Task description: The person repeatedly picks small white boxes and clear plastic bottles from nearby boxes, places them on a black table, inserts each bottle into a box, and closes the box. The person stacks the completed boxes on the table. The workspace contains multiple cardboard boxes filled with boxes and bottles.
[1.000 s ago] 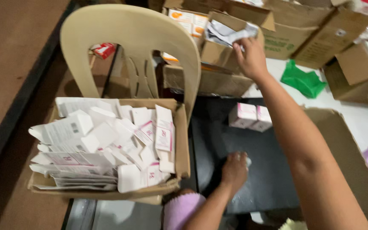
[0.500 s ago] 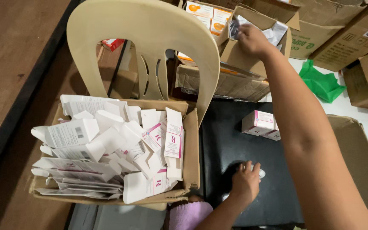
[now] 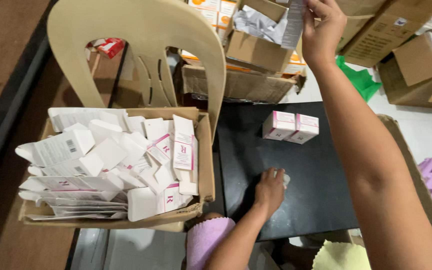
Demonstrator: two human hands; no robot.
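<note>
The right hand [image 3: 321,35] is raised over an open cardboard box of crumpled paper [image 3: 261,42], fingers pinching a folded white leaflet [image 3: 294,22] by its upper edge. The left hand [image 3: 270,190] rests on the black tabletop [image 3: 321,170], fingers curled over a small white object [image 3: 284,178] that is mostly hidden. Two white-and-pink cartons [image 3: 291,126] stand touching side by side farther back. A cardboard box of flattened white-and-pink cartons [image 3: 126,160] sits on a beige plastic chair [image 3: 141,35].

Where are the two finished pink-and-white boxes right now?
In the head view, the two pink-and-white boxes stand side by side at the far edge of the black tabletop, beyond the left hand.
</note>
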